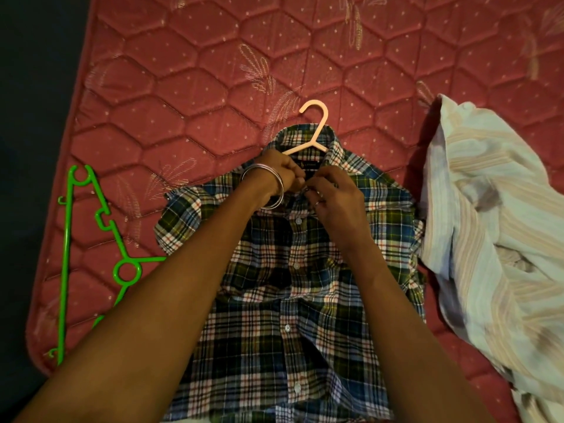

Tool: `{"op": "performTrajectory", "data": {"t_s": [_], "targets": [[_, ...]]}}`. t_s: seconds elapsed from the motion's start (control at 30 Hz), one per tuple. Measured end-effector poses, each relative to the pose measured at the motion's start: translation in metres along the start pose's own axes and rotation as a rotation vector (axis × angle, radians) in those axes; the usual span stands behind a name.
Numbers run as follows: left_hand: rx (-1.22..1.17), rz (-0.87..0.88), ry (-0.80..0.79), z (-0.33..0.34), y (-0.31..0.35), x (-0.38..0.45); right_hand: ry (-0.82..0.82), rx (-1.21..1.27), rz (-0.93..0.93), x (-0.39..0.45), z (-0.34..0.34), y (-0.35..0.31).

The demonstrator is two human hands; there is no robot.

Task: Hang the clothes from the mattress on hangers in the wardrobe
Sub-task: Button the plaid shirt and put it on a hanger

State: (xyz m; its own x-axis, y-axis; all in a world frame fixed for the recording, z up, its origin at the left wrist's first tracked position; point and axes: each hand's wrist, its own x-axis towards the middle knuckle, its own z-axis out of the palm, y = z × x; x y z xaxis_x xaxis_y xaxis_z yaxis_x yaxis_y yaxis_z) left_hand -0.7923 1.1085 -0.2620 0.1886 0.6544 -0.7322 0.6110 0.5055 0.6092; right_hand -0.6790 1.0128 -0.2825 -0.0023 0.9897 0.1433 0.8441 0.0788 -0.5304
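A plaid shirt (293, 300) lies flat on the red quilted mattress (189, 87), front side up. A pale pink hanger (316, 123) is inside it, and its hook sticks out past the collar. My left hand (279, 175), with bangles on the wrist, and my right hand (332, 193) meet just below the collar. Both pinch the shirt's front edges at the top button.
A green hanger (91, 239) lies on the mattress to the left, near its edge. A striped light-blue shirt (488, 227) is heaped on the right. Dark floor (30, 117) runs along the mattress's left side.
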Motion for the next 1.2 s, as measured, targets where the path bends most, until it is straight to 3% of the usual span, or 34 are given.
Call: {"op": "performTrajectory", "data": {"t_s": [0.13,0.3,0.5,0.67,0.83,1.03,1.2], "targets": [[0.172,0.185,0.040,0.005,-0.011,0.000,-0.037,-0.032,-0.042,0.001,0.000,0.007],[0.558,0.409,0.174,0.008,-0.022,-0.003,-0.116,-0.021,-0.059,0.007,-0.004,0.014],[0.642,0.460,0.068,0.002,-0.031,-0.018,-0.204,-0.167,-0.048,0.016,-0.012,0.019],[0.491,0.495,0.189,0.006,-0.036,-0.014,-0.297,-0.128,-0.097,0.029,-0.016,0.025],[0.620,0.532,0.255,0.018,-0.037,-0.013,-0.474,-0.016,-0.133,0.035,-0.015,0.035],[0.299,0.516,0.229,0.016,-0.044,-0.009,-0.496,0.101,-0.074,0.037,-0.013,0.038],[0.308,0.501,0.226,0.012,-0.040,-0.007,-0.508,0.091,-0.065,0.039,-0.008,0.041]]}}
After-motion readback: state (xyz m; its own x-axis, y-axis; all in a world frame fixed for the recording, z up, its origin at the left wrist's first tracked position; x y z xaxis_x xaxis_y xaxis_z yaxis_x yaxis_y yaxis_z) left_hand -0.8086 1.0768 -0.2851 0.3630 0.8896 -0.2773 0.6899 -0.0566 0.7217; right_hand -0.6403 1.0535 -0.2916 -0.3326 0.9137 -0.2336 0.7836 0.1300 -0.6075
